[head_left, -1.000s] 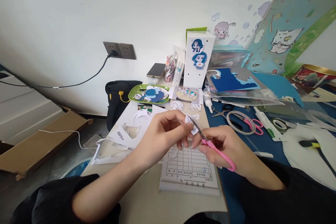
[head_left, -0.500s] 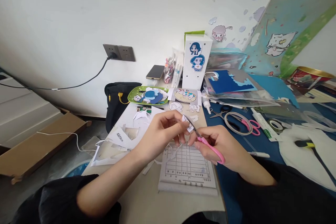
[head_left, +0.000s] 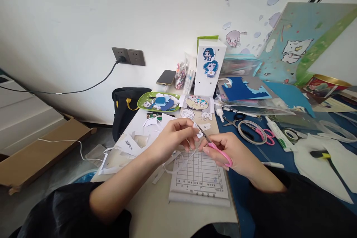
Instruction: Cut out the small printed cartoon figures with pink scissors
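My left hand (head_left: 171,139) pinches a small white paper cutout (head_left: 199,131) between thumb and fingers, above the desk's middle. My right hand (head_left: 237,152) grips pink-handled scissors (head_left: 216,147), their blades pointing up-left into the edge of that cutout. Thin paper strips (head_left: 178,160) hang and lie just below the hands, over a printed form pad (head_left: 199,176). Both forearms wear dark sleeves.
Paper scraps (head_left: 126,147) litter the left of the beige table (head_left: 156,212). Behind stand a green plate with cutouts (head_left: 158,101), printed character sheets (head_left: 197,102), a white box (head_left: 210,65) and a phone (head_left: 165,77). On the blue mat (head_left: 251,193): another pair of scissors (head_left: 262,132), tape (head_left: 290,134), pens.
The hands have drifted slightly down and nearer to me, still cutting the small paper piece. A longer paper strip now trails below the left hand. The camera view shifted a little.
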`<act>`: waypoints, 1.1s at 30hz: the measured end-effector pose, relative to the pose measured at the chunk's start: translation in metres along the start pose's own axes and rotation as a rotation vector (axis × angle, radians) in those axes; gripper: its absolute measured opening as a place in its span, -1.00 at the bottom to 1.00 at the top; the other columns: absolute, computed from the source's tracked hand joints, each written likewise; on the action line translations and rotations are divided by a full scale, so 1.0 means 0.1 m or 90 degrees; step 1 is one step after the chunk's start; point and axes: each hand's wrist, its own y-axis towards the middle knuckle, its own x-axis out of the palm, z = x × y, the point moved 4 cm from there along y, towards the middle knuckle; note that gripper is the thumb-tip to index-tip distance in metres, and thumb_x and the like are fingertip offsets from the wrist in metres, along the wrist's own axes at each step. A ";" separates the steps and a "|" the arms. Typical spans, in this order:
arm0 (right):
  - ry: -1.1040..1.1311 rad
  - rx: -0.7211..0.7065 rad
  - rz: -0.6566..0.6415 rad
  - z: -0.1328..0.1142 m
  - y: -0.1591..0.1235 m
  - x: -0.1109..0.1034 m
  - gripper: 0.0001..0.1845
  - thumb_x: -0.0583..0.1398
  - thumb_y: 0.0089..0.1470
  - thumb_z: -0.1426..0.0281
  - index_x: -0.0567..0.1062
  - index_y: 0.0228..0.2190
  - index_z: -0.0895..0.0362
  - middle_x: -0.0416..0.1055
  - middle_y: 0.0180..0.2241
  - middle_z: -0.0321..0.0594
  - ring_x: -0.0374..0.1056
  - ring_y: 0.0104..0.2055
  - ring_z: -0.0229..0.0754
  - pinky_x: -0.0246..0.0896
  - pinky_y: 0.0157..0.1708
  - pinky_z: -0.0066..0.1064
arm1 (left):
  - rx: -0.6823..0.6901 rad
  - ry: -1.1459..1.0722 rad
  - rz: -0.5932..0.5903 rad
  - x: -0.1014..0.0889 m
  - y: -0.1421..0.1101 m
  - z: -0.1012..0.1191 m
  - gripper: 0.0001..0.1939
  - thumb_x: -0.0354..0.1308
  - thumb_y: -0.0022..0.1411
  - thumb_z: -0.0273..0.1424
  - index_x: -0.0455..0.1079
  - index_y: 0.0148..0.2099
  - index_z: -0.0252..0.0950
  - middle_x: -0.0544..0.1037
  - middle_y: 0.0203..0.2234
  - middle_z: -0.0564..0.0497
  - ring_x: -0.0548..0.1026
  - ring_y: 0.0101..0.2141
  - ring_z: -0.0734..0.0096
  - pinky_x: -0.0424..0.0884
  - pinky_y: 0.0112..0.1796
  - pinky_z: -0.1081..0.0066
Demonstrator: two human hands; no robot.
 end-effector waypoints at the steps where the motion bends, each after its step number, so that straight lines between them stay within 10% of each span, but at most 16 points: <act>1: 0.000 0.001 0.000 0.00 0.00 0.00 -0.92 0.18 0.02 0.47 0.48 -0.47 0.17 0.01 -0.69 -0.48 -0.12 -0.73 -0.48 -0.22 -0.75 -0.58 | -0.010 0.003 -0.005 0.00 0.01 -0.01 -0.85 0.16 0.06 -0.44 0.29 -0.52 -0.31 0.46 -0.64 0.13 0.38 -0.67 0.62 0.26 -0.66 0.62; 15: 0.000 -0.015 0.198 -0.03 0.08 -0.22 -0.81 0.23 -0.02 0.30 0.43 -0.40 0.18 0.28 -0.58 -0.40 0.07 -0.76 -0.47 -0.08 -0.70 -0.53 | 0.018 0.157 0.057 -0.09 0.06 -0.01 -0.81 0.17 0.09 -0.29 0.36 -0.43 -0.32 0.50 -0.51 0.06 0.36 -0.63 0.62 0.28 -0.63 0.61; 27: -0.029 -0.008 0.162 0.01 0.10 -0.19 -0.82 0.22 -0.06 0.33 0.42 -0.56 0.18 0.16 -0.82 -0.46 0.09 -0.77 -0.38 -0.04 -0.68 -0.52 | 0.106 0.445 0.056 0.04 -0.01 0.03 -0.70 0.03 0.18 -0.17 0.38 -0.38 -0.30 0.40 -0.63 0.10 0.24 -0.69 0.57 0.18 -0.65 0.54; 33: -0.018 -0.039 0.278 0.00 0.09 -0.38 -0.81 0.21 -0.07 0.29 0.39 -0.54 0.16 0.17 -0.76 -0.45 0.07 -0.76 -0.39 -0.02 -0.67 -0.50 | 0.249 0.729 0.133 -0.03 -0.05 0.19 -0.76 0.05 0.17 -0.25 0.45 -0.26 -0.28 0.50 -0.37 -0.08 0.37 -0.34 0.24 0.30 -0.31 0.29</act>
